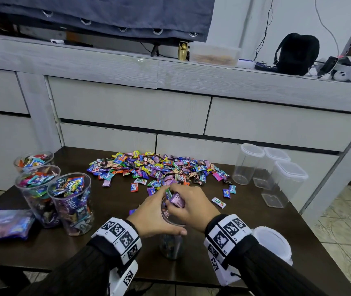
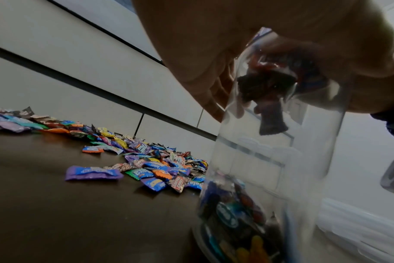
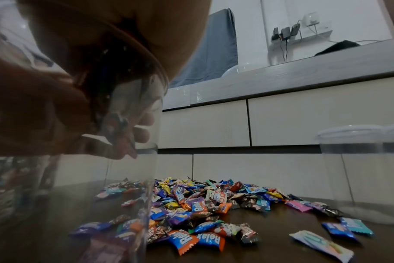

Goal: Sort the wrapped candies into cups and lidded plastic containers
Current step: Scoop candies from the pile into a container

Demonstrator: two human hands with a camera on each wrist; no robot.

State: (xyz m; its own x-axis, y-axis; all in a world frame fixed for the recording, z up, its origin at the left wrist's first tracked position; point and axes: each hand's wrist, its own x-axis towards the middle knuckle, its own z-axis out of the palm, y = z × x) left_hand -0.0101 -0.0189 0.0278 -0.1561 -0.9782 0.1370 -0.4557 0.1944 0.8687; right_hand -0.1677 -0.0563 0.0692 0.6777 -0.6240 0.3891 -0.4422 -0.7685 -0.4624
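Multicoloured candies point(image 1: 157, 167) on a dark brown table point(image 1: 114, 248) (wrist bands point(image 1: 120, 233) black-and-white checked).

Both hands cover most of the clear plastic cup point(image 1: 171, 248) in the head view, hiding its rim. The translucent white lid point(image 1: 273, 242) is half hidden behind the right sleeve. The blue candy bag point(image 1: 3, 224) is blurred, its print unreadable.

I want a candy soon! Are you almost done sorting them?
Not yet. Done: three cups on the left look full. In hand: the left hand steadies a clear jar, the right hand drops in candies. Left: a big pile and three empty containers.
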